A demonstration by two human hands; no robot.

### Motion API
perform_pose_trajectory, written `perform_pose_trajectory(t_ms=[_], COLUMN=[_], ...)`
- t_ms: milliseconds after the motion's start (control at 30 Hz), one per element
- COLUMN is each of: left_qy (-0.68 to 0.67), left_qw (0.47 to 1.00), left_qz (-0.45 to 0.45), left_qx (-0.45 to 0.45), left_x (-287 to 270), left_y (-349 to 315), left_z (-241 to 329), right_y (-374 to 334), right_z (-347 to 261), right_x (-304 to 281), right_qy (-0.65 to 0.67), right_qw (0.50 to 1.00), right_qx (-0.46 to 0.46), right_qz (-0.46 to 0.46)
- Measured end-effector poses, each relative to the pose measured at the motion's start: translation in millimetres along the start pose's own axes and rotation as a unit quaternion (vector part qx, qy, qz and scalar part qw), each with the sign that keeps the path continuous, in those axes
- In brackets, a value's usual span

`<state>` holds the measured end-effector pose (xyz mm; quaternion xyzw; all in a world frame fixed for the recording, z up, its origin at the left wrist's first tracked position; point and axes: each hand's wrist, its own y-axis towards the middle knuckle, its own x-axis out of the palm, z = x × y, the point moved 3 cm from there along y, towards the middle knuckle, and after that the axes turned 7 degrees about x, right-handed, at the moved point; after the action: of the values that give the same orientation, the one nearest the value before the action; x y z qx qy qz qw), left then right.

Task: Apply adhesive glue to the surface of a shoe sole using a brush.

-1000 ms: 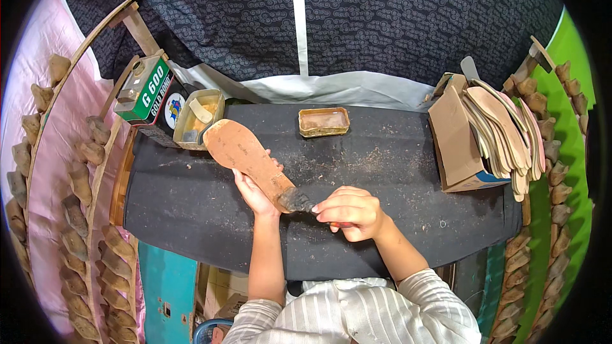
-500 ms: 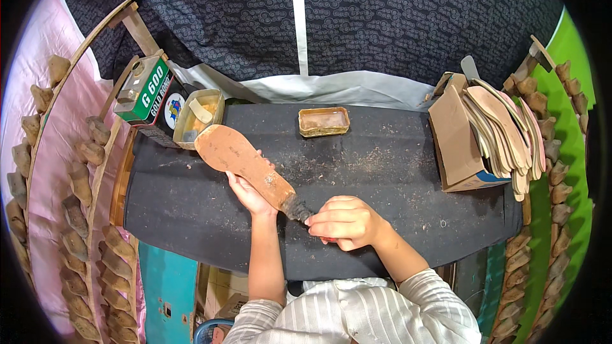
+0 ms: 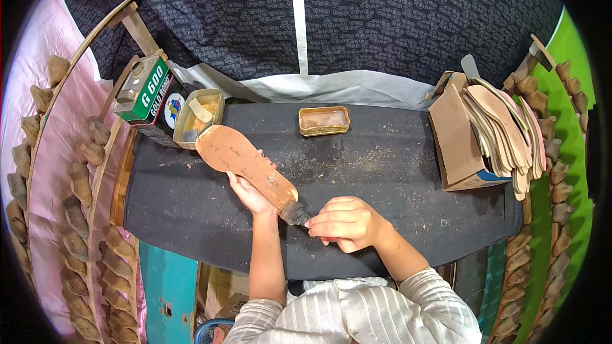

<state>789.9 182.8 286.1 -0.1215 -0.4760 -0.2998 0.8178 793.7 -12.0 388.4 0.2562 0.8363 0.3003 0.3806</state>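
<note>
A brown, sole-shaped piece (image 3: 237, 153) lies slanted across my left hand (image 3: 255, 197). Its wide end points to the far left and its narrow end toward my right hand. The left fingers wrap its edges from below, partly hidden under it. My right hand (image 3: 344, 224) pinches what looks like a brush with dark bristles (image 3: 294, 213). Those bristles touch the narrow end of the sole. Most of the handle is hidden in my fingers. The sole's surface has a pale, worn patch near the narrow end.
A small yellowish tray (image 3: 324, 132) stands at the table's far middle. At far left are a green-and-black can (image 3: 148, 95) and a cut-open container (image 3: 217, 114). A cardboard box (image 3: 460, 146) of sole-shaped pieces (image 3: 497, 121) stands right. Wooden racks flank the black-covered table (image 3: 382, 185).
The dark bristles have shifted slightly down at the sole's narrow end, and the right hand has moved very little. The left hand and sole stay almost in place.
</note>
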Motion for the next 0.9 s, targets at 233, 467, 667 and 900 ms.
perform_pose_trajectory(t_ms=[233, 467, 667, 900], left_qy=[-0.014, -0.023, -0.045, -0.024], left_qw=[1.000, 1.000, 0.998, 0.999], left_qz=[-0.007, -0.008, -0.025, -0.017], left_qx=[0.000, -0.007, -0.029, -0.032], left_x=[-0.2, -0.6, -1.9, 0.6], left_y=[-0.3, -0.5, 0.7, -1.0], left_z=[1.4, 1.6, 0.9, 1.0], right_y=[-3.3, 1.0, -0.1, -3.0], right_z=[5.1, 4.2, 8.2, 8.3], right_x=[-16.4, -12.7, -25.6, -18.9], right_qy=[-0.088, -0.017, -0.099, -0.037], right_qw=[0.994, 0.999, 0.991, 0.998], right_qx=[0.013, 0.028, 0.030, 0.047], right_qz=[0.067, 0.012, 0.082, -0.007])
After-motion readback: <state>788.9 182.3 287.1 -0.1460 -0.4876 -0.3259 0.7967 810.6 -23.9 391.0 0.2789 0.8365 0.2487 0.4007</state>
